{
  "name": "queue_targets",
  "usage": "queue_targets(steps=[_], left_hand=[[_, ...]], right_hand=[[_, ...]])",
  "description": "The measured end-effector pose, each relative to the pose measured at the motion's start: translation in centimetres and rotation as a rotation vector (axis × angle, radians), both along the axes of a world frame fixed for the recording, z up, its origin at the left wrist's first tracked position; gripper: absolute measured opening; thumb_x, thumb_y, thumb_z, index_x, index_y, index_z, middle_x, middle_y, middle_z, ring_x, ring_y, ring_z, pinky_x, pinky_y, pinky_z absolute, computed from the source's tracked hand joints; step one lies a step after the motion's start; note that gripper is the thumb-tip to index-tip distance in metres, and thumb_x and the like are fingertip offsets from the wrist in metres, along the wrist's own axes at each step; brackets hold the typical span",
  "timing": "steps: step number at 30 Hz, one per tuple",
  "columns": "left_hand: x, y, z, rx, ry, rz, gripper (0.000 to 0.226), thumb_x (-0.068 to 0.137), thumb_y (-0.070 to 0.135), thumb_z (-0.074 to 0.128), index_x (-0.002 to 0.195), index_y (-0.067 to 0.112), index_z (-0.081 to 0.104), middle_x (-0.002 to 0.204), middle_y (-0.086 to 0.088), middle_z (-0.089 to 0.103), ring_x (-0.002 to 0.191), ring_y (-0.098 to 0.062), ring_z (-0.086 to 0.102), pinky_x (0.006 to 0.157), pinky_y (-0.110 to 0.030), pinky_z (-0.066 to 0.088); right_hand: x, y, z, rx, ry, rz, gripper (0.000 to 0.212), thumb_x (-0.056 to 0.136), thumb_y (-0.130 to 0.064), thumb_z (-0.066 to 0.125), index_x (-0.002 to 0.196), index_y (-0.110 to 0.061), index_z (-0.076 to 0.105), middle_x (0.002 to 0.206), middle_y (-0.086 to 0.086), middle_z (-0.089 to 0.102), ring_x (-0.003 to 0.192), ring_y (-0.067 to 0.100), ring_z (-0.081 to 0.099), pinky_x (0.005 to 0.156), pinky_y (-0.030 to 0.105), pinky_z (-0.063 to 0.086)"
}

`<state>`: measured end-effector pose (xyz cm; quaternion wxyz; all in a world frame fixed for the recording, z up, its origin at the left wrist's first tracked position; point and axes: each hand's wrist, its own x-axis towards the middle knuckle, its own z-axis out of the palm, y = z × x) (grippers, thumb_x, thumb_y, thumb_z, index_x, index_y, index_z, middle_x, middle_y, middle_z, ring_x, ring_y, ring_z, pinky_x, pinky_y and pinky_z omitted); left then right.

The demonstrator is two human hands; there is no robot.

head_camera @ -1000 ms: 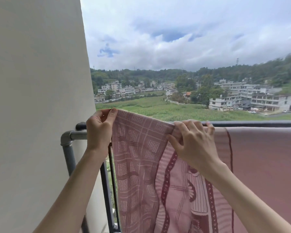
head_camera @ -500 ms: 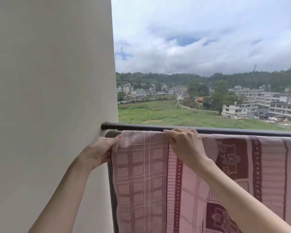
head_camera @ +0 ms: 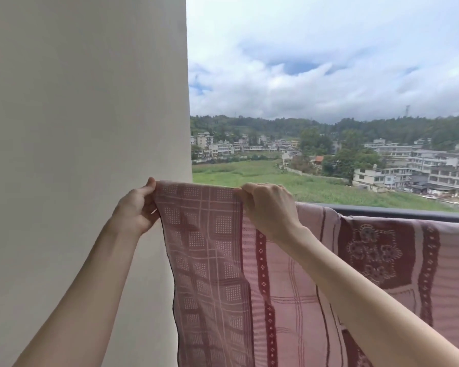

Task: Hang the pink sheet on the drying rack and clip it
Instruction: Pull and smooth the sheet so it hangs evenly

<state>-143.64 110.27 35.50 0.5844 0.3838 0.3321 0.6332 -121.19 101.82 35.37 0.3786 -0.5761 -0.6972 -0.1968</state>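
Both hands, left [head_camera: 135,210] and right [head_camera: 269,207], pinch the sheet [head_camera: 217,260] above the rail [head_camera: 408,211] (unclipped); wind could snatch it.

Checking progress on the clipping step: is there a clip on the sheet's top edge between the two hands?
No: the pink sheet has a bare top edge between the left hand and the right hand.

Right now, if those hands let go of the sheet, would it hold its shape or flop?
Probably flop: the sheet hangs in soft folds below both hands. It looks light, since fingers pinching its edge lift it. It may slide, as nothing clips it to the rail.
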Motion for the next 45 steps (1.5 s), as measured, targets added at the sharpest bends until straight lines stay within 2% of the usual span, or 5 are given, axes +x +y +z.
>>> queue_targets(steps=[4,15,22,30,45], left_hand=[[-2.0,2.0,-4.3,-0.081,-0.026,0.167,0.020,0.092,0.020,0.053,0.109,0.011,0.056,0.080,-0.003,0.060,0.069,-0.014,0.057,0.060,-0.027,0.045],[-1.7,1.4,-5.4,0.029,0.230,0.358,0.017,0.085,0.014,0.064,0.100,0.007,0.063,0.075,0.001,0.062,0.064,-0.011,0.057,0.053,-0.018,0.048],[1.6,-2.0,-5.5,0.394,0.810,0.803,0.014,0.089,0.016,0.055,0.101,0.009,0.060,0.107,-0.011,0.062,0.097,-0.025,0.055,0.082,-0.030,0.038],[10.7,-5.5,-6.5,1.039,1.490,0.422,0.037,0.095,0.034,0.042,0.130,0.023,0.049,0.135,0.003,0.050,0.130,-0.016,0.039,0.114,-0.044,0.016],[30.4,-13.0,-5.2,1.302,1.442,0.126,0.043,0.094,0.035,0.044,0.134,0.020,0.044,0.135,-0.003,0.049,0.123,-0.023,0.046,0.107,-0.045,0.028]], right_hand=[[0.1,0.0,-1.4,-0.064,-0.045,-0.002,0.040,0.094,-0.045,0.042,0.108,-0.018,0.067,0.104,0.001,0.071,0.094,0.019,0.063,0.093,0.035,0.040],[2.1,0.3,-4.0,-0.055,-0.132,-0.082,0.035,0.093,-0.038,0.048,0.126,-0.027,0.056,0.121,-0.005,0.064,0.113,0.018,0.057,0.094,0.032,0.034],[2.1,-0.3,-5.2,0.038,-0.127,-0.066,0.031,0.093,-0.029,0.051,0.121,-0.019,0.061,0.119,-0.002,0.066,0.110,0.022,0.060,0.096,0.036,0.035],[6.0,-2.6,-5.9,0.083,-0.141,-0.268,0.031,0.088,-0.028,0.057,0.116,-0.017,0.062,0.110,0.003,0.068,0.103,0.025,0.061,0.100,0.051,0.031],[27.1,-16.4,-7.0,-0.091,-0.161,-0.586,0.049,0.094,-0.032,0.045,0.141,-0.023,0.037,0.148,0.006,0.038,0.139,0.025,0.030,0.115,0.049,0.013]])
